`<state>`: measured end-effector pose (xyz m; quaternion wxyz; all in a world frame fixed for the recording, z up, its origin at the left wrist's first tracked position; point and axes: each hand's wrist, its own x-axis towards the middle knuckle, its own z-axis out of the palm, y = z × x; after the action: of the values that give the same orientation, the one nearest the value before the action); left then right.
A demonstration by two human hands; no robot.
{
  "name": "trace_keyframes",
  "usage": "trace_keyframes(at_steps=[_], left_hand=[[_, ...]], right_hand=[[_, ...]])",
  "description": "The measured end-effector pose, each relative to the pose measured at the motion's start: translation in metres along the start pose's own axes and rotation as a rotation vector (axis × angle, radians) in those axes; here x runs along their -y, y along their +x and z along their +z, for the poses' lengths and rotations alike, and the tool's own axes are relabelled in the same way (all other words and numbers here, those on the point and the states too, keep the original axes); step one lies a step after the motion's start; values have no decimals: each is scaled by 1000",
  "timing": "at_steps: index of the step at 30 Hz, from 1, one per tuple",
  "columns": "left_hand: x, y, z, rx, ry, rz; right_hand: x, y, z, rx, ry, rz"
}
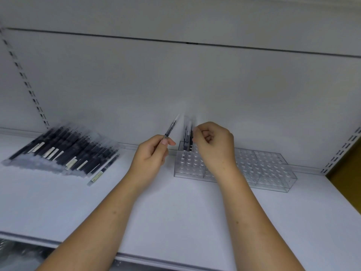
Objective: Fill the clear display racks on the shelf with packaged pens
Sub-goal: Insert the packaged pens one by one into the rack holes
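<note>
Both hands are up over the shelf (175, 212), forearms reaching in from its front edge. I see the left hand (151, 153) pinching one packaged pen (170, 129) between thumb and fingers, its top tilted up and rightward. The right hand (214, 145), fingers curled, pinches the blurred upright pens (188, 133) standing in the back-left holes of the clear racks (269, 169). Well to the left lies the pen pile (64, 151).

On shelf (175, 212), pile (64, 151) far left, racks (269, 169) side by side right, near back wall (195, 85). Some pens (188, 133) stand in leftmost rack's back-left corner. One pen (170, 128) in my left hand (150, 155), between pile and racks.
</note>
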<state>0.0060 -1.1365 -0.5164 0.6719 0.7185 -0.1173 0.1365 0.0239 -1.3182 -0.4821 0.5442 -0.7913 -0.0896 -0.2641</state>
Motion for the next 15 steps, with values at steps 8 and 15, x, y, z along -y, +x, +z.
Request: trace_keyframes(at_steps=[8,15], left_hand=[[3,-4,-2,11,173,159],[-9,-11,1,44,299,247]], right_hand=[[16,-12,5,291,241,85],[14,-14,12,312,274,40]])
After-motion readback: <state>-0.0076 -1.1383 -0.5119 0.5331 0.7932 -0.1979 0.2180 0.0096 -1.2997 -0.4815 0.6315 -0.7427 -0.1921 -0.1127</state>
